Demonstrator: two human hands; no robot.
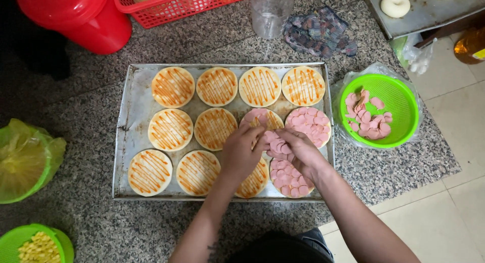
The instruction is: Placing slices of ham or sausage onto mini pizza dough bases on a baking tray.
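My left hand (241,153) and right hand (298,151) both pinch sausage slices (275,142) over the half-covered dough round (262,120) on the tray (132,137); I'd overlap slices evenly, edge to edge.

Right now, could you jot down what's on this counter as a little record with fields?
surface: speckled stone counter
tray: metal baking tray with twelve round dough bases
sauce only: nine bases, e.g.
sausage covered: two bases
partly covered: one base
left hand: over the tray, touching sausage slices
right hand: holding those slices
supply: green colander of slices, right of tray
corner: corn kernels
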